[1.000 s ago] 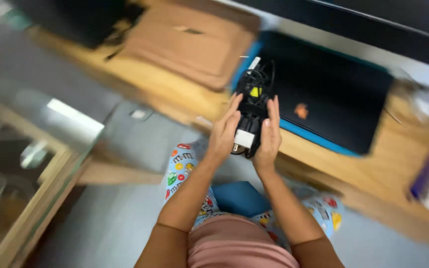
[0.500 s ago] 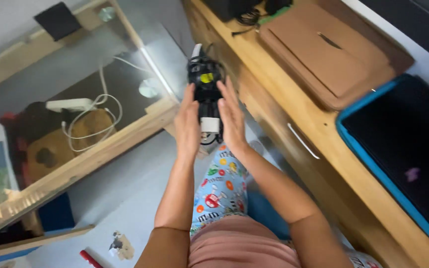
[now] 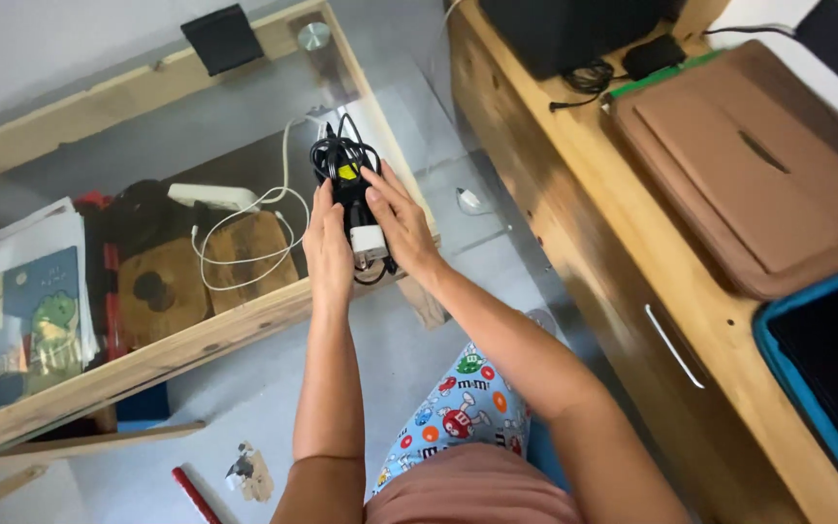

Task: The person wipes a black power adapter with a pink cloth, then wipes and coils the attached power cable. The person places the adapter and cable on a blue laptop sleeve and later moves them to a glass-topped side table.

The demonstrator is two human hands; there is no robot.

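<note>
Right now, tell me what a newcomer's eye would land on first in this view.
First, the bundle of black coiled cables with a white plug block, held between the left hand and the right hand over the wood-framed glass-topped table. Next, the loose white cord looping under the glass at left. On the right, a flat brown sleeve lies on the long wooden desk.

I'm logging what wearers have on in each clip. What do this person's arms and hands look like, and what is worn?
Both arms are bare to the elbow and beyond, no sleeves visible. The left hand and right hand show no gloves, rings, watch or bracelet. Lower down: a pink top and light-blue trousers printed with colourful cartoon figures.
</note>
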